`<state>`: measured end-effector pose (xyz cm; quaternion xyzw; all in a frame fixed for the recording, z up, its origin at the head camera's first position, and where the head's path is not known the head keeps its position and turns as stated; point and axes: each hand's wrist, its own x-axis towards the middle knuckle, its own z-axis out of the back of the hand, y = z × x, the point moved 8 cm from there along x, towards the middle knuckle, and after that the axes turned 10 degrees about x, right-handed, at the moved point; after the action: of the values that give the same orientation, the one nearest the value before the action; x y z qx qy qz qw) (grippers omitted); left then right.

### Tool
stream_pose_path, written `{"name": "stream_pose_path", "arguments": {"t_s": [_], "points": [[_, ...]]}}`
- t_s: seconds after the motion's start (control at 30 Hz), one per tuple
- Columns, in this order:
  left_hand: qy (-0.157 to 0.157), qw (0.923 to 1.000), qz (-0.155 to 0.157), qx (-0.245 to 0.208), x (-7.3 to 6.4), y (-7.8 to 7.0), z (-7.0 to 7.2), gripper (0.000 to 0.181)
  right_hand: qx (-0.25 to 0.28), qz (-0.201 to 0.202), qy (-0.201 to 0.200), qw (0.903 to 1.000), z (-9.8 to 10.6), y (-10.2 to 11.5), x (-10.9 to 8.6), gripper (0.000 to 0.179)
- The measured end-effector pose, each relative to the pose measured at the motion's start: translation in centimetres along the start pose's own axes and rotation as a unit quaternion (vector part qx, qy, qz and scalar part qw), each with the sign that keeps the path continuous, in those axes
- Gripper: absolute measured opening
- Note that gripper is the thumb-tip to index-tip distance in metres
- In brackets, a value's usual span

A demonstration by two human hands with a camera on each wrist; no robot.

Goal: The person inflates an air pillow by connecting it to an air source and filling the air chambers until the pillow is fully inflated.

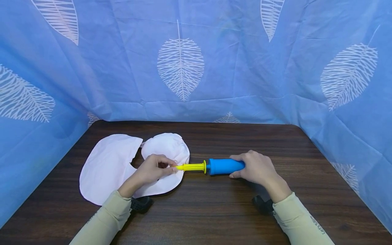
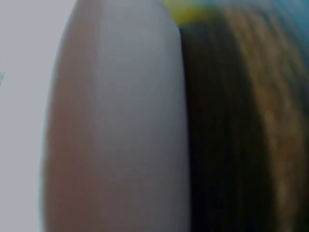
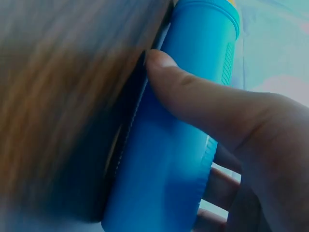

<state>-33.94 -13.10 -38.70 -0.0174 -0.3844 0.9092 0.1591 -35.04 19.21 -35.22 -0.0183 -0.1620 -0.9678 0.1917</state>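
Note:
A hand balloon pump lies across the middle of the table, with a blue barrel [image 1: 226,166] at the right and a yellow nozzle [image 1: 193,167] pointing left. My right hand [image 1: 256,167] grips the barrel's right end, its thumb [image 3: 193,94] wrapped across the blue plastic in the right wrist view. At the other end, my left hand [image 1: 155,169] pinches the nozzle's tip between thumb and forefinger. Under that hand lies a white cloth hat [image 1: 163,146] with a broad flap [image 1: 104,166] spread to the left. The left wrist view is blurred, with a bit of yellow [image 2: 190,13] at its top.
The dark wood-grain table [image 1: 220,211] has rounded far corners. A blue curtain [image 1: 214,68] with white leaf prints hangs behind it and along both sides. Black straps with wrist cameras sit below both cuffs.

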Motion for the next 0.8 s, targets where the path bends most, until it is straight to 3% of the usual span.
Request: {"name": "stream_pose_path", "arguments": {"t_s": [0.33, 0.57, 0.8], "points": [[-0.012, 0.9997, 0.015, 0.017, -0.1, 0.2, 0.4, 0.020, 0.032, -0.063, 0.021, 0.9973, 1.6, -4.8, -0.4, 0.074], [-0.012, 0.9997, 0.009, 0.019, 0.0, 0.4, 0.4, 0.018, 0.059, -0.102, 0.028, 0.9926, 2.3, -7.8, -1.2, 0.078], [-0.014, 0.9998, 0.013, 0.012, 0.0, 0.5, 0.5, 0.019, 0.071, -0.096, 0.021, 0.9926, 2.2, -7.7, -1.2, 0.076]]}}
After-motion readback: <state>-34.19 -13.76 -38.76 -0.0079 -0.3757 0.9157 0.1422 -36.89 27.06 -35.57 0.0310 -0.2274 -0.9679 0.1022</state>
